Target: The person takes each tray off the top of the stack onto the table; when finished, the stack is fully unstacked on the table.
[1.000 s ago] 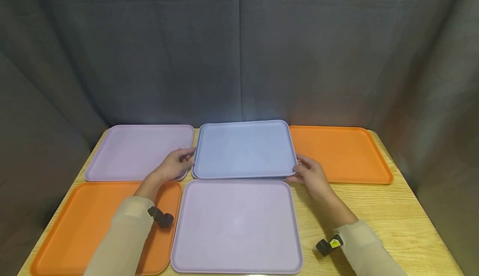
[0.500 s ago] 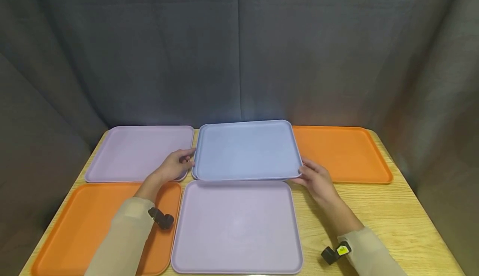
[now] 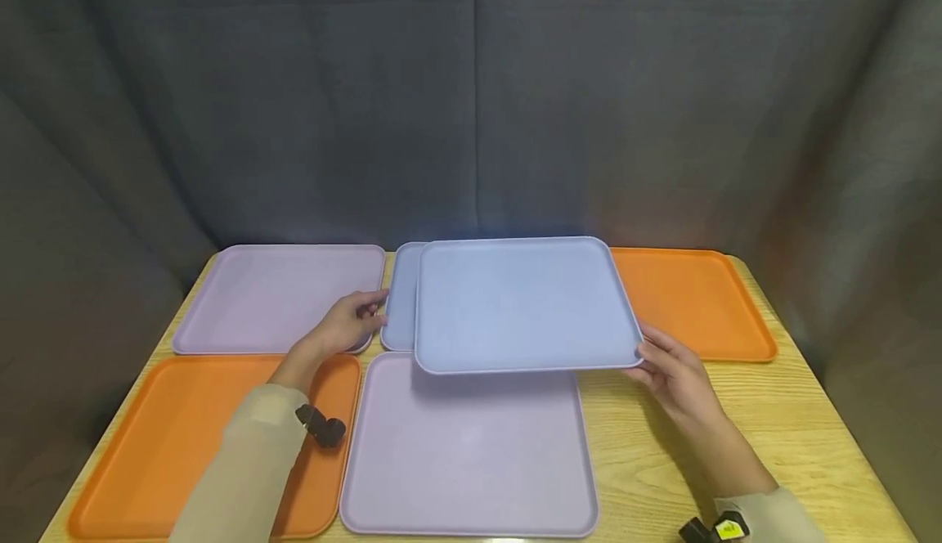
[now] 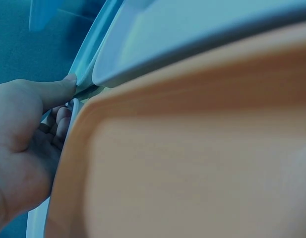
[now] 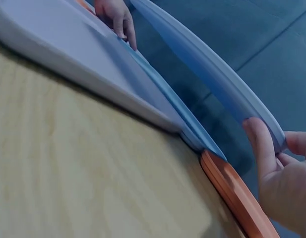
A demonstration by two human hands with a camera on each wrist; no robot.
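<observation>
The right hand (image 3: 673, 375) pinches the near right corner of the upper blue tray (image 3: 522, 306), thumb on top of the rim and fingers curled beneath, as the right wrist view shows, and holds it lifted clear of the bench (image 3: 773, 428). This tray hangs over the far edge of the near lilac tray (image 3: 467, 453) and hides the left part of the far orange tray (image 3: 699, 302). Beneath it, offset to the left, lies the lower blue tray (image 3: 401, 298), of which only a strip along the left side shows. The left hand (image 3: 346, 326) rests at that strip's left rim; in the left wrist view the thumb tip presses against the edge and the fingers are loosely curled below, so it touches rather than grips. That hand lies between the far lilac tray (image 3: 280, 293) and the near orange tray (image 3: 184, 437). Each forearm wears a beige sleeve and a small dark wrist camera; the right one carries a yellow label (image 3: 727, 530) whose writing is too small to read. No other writing or brand shows on the trays.
</observation>
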